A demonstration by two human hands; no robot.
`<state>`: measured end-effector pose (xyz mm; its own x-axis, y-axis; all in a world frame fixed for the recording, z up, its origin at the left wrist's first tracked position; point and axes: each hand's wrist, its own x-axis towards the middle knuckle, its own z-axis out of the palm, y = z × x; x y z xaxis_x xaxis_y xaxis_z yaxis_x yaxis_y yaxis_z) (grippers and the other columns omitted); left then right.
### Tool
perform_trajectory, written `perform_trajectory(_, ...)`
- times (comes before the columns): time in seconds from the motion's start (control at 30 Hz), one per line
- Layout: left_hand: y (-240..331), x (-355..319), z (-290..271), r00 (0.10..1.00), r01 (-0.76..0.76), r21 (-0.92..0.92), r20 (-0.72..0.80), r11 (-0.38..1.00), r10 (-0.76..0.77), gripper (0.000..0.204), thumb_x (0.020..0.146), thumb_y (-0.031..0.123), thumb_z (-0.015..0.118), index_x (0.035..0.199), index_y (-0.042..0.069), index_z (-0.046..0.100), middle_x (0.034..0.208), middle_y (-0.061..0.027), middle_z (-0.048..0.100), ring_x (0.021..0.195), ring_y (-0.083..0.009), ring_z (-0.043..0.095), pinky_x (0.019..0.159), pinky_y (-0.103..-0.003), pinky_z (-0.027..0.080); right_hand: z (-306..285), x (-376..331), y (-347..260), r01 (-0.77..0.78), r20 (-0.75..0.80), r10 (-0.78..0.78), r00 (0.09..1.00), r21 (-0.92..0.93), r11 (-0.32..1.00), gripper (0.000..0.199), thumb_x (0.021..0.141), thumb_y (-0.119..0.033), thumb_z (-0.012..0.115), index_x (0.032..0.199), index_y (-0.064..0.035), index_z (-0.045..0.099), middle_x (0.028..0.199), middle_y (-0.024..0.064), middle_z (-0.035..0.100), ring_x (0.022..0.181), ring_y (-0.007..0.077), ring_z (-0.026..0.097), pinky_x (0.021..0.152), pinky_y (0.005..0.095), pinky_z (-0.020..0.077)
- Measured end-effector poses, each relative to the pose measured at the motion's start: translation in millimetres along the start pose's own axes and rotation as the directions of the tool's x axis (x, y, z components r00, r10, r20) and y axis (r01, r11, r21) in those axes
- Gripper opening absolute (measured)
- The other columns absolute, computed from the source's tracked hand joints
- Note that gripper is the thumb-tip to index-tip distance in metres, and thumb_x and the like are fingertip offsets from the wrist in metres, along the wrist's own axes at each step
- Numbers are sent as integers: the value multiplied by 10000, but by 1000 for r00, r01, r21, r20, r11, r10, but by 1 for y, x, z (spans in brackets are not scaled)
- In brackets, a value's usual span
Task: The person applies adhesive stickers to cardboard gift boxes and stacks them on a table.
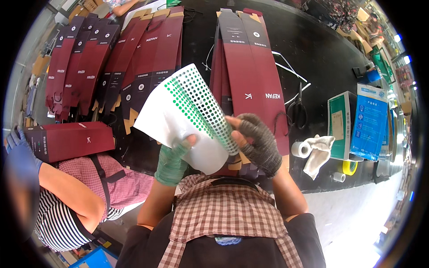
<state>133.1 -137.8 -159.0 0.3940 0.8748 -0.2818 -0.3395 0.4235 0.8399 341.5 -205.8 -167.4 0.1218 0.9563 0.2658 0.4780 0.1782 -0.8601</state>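
Note:
A curled white sheet (156, 116) covered with rows of small round green and dark dot stickers is held up between my hands. My left hand (173, 161), in a green fingerless glove, grips its lower part, with the thumb on top. On the sheet's right edge, the thumb and fingers of my right hand (259, 145), in a grey knitted fingerless glove, pinch the dotted part. Behind the sheet lie flat maroon and black cartons (259, 85) on the black table, partly hidden by it and by my right hand.
More flat cartons (152, 53) fan out at the far left. A co-worker's gloved hand (20, 145) is by a maroon box (80, 140). At right are black scissors (299, 111), a white roll (301, 149), a white cloth (319, 152), yellow tape (350, 167) and a blue box (370, 123).

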Motion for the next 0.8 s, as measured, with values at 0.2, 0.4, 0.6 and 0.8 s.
perform_trajectory(0.2,5,-9,-10,987,151,-80,69,985,-146,696,747,156,749,1329,23,392,1154,-108,562,1060,-240,576,913,-393,493,15,-20,6,-565,517,240,822,683,463,633,967,-520,418,1322,-1,491,1114,95,600,1017,158,568,926,303,440)
perform_trajectory(0.4,2,-10,-33,995,90,-84,-36,992,-93,729,743,147,755,1351,16,376,1180,-112,556,1064,-245,572,924,-395,479,-17,-14,45,-487,300,395,868,666,565,520,979,-436,460,1306,-33,498,1109,74,616,1003,159,571,880,301,454)
perform_trajectory(0.6,-22,-8,-100,993,-15,-73,-116,997,7,711,757,183,762,1351,24,405,1177,-67,570,1048,-222,571,910,-391,478,-73,19,175,-452,-456,184,871,-594,665,725,745,-396,763,1264,8,459,1211,228,535,1070,366,547,911,419,452)
perform_trajectory(0.8,-20,-15,-97,994,-95,-109,-70,990,87,483,844,229,649,1254,14,513,1098,-80,622,985,-235,619,893,-362,502,-86,16,214,-593,-193,565,802,-157,790,698,713,-411,783,1185,28,515,1067,199,625,983,247,596,861,363,468)
